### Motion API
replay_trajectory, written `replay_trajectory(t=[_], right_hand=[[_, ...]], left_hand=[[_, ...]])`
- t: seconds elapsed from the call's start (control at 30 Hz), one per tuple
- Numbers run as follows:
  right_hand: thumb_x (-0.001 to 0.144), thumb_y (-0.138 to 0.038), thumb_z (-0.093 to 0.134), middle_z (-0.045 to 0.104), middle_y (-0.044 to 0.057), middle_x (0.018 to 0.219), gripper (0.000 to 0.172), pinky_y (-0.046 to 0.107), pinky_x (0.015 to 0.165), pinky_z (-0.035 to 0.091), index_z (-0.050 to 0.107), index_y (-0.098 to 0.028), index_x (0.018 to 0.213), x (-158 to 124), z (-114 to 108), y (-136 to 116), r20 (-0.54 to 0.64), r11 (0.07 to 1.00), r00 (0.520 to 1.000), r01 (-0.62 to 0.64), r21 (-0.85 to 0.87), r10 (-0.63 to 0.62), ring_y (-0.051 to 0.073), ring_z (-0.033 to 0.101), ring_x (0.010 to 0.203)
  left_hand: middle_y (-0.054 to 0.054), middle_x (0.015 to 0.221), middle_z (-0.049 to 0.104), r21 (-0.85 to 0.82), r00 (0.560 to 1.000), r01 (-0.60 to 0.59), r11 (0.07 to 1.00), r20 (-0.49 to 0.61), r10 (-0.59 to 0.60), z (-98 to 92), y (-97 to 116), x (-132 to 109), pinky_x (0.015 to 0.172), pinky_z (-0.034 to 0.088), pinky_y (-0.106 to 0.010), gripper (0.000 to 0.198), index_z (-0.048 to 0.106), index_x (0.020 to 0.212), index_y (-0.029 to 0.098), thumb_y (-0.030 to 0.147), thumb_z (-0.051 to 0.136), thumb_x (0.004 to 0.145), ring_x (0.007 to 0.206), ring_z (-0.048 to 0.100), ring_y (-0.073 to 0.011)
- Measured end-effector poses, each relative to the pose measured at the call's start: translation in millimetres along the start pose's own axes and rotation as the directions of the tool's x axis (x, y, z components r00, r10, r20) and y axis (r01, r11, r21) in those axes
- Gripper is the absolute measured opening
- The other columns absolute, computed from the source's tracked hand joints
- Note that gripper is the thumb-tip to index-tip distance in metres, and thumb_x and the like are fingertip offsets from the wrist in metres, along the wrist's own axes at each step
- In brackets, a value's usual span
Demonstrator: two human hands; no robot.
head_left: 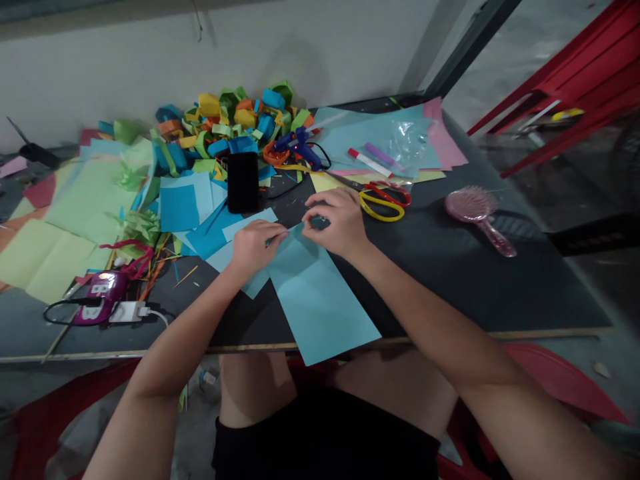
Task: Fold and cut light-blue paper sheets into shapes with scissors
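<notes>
A light blue sheet of paper [320, 293] slants across the table's front edge, its near end jutting out over my lap. My left hand [257, 247] pinches the sheet's far left corner between thumb and fingers. At the far right corner my right hand [337, 223] closes thumb against index finger on the same sheet, the other fingers curled above. More light blue paper [257, 285] lies under my left hand. Just beyond the hands is a black phone [243, 182]. Scissors with red and yellow handles [383, 203] rest right of my right hand.
Folded coloured paper pieces [235, 120] are heaped by the wall, beside a blue glue gun [300, 143]. Markers [370, 162] lie on blue sheets. A pink hairbrush [473, 207] is at right; a purple power strip [103, 293] with cables and green sheets [90, 200] are at left.
</notes>
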State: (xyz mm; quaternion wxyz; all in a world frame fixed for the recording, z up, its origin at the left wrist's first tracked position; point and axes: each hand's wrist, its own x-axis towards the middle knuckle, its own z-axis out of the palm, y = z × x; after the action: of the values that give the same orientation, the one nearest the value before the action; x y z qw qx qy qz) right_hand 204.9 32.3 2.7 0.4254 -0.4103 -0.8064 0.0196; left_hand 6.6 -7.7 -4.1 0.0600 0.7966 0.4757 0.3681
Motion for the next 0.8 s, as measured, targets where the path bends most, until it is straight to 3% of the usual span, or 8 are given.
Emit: replay_trajectory(t=[0.23, 0.33, 0.43, 0.5, 0.57, 0.7, 0.73, 0.8], right_hand=[[0.067, -0.015, 0.062, 0.07, 0.002, 0.095, 0.01, 0.046, 0.094, 0.038, 0.066, -0.023, 0.063, 2.2, -8.0, 16.7, -0.039, 0.998, 0.999, -0.032, -0.056, 0.03, 0.024, 0.064, 0.093], [0.068, -0.014, 0.062, 0.069, 0.005, 0.096, 0.01, 0.048, 0.092, 0.041, 0.067, -0.022, 0.066, 2.8, -13.0, 32.0, -0.09, 0.989, 0.991, -0.113, -0.1, 0.104, 0.027, 0.064, 0.096], [0.072, -0.016, 0.062, 0.07, 0.005, 0.09, 0.008, 0.047, 0.091, 0.044, 0.068, -0.021, 0.069, 3.5, -17.7, 43.4, -0.113, 0.981, 0.975, -0.191, 0.032, 0.193, 0.027, 0.065, 0.094], [0.078, -0.022, 0.063, 0.072, 0.005, 0.089, 0.007, 0.044, 0.091, 0.047, 0.07, -0.022, 0.075, 3.3, -18.8, 42.2, -0.006, 0.946, 0.98, -0.192, 0.262, 0.2, 0.025, 0.066, 0.093], [0.082, -0.031, 0.066, 0.072, 0.005, 0.102, 0.015, 0.04, 0.094, 0.048, 0.072, -0.023, 0.093, 2.5, -17.6, 33.3, 0.167, 0.839, 0.977, -0.203, 0.505, 0.135, 0.023, 0.066, 0.102], [0.078, -0.039, 0.074, 0.058, 0.008, 0.138, 0.061, 0.041, 0.105, 0.041, 0.053, -0.028, 0.135, -0.5, -11.5, 7.2, 0.418, 0.62, 0.904, -0.278, 0.734, -0.089, 0.024, 0.053, 0.128], [0.077, -0.04, 0.075, 0.059, 0.008, 0.135, 0.065, 0.04, 0.104, 0.042, 0.052, -0.028, 0.136, -1.3, -10.1, 2.3, 0.443, 0.579, 0.889, -0.303, 0.757, -0.114, 0.024, 0.055, 0.125], [0.074, -0.043, 0.077, 0.067, 0.007, 0.115, 0.054, 0.037, 0.095, 0.048, 0.061, -0.024, 0.122, -2.5, -7.9, -3.4, 0.495, 0.52, 0.862, -0.375, 0.768, -0.11, 0.022, 0.062, 0.108]], left_hand=[[-0.004, 0.086, 0.077, -0.015, 0.999, -0.002, 1.0, 0.036, 0.002, -1.5, -3.6, 1.0, 0.076, 0.057, -0.034, 0.021, 0.077, 0.084, 0.024, 0.033, 0.059, 0.089, 0.085, 0.072, -0.0215], [-0.005, 0.087, 0.077, -0.059, 1.0, 0.024, 0.998, 0.011, -0.024, -4.4, -5.6, 1.8, 0.077, 0.057, -0.035, 0.02, 0.076, 0.084, 0.022, 0.032, 0.059, 0.089, 0.085, 0.072, -0.0211], [-0.006, 0.092, 0.076, -0.186, 1.0, -0.019, 0.982, 0.009, 0.021, -12.6, -5.2, 6.8, 0.086, 0.056, -0.037, 0.02, 0.074, 0.091, 0.022, 0.033, 0.058, 0.092, 0.098, 0.067, -0.0209], [-0.007, 0.106, 0.072, -0.205, 0.996, -0.084, 0.975, 0.011, 0.088, -18.3, -3.2, 10.5, 0.099, 0.05, -0.042, 0.023, 0.073, 0.089, 0.023, 0.034, 0.053, 0.094, 0.116, 0.058, -0.022], [-0.008, 0.124, 0.062, -0.165, 0.992, -0.121, 0.979, 0.024, 0.127, -21.7, -1.2, 11.8, 0.11, 0.04, -0.047, 0.032, 0.072, 0.081, 0.023, 0.037, 0.048, 0.097, 0.129, 0.047, -0.0232], [-0.01, 0.141, 0.044, -0.245, 0.982, -0.088, 0.965, 0.139, 0.125, -19.7, -3.1, 5.3, 0.112, 0.038, -0.046, 0.043, 0.066, 0.071, 0.02, 0.045, 0.042, 0.097, 0.137, 0.038, -0.0253], [-0.01, 0.143, 0.041, -0.293, 0.981, -0.065, 0.954, 0.159, 0.115, -17.9, -5.5, 3.1, 0.11, 0.041, -0.045, 0.043, 0.065, 0.071, 0.019, 0.047, 0.043, 0.096, 0.138, 0.037, -0.0257], [-0.009, 0.147, 0.037, -0.376, 0.982, -0.041, 0.926, 0.155, 0.106, -14.3, -11.9, 0.2, 0.107, 0.045, -0.043, 0.042, 0.064, 0.075, 0.02, 0.052, 0.046, 0.094, 0.14, 0.036, -0.0273]])
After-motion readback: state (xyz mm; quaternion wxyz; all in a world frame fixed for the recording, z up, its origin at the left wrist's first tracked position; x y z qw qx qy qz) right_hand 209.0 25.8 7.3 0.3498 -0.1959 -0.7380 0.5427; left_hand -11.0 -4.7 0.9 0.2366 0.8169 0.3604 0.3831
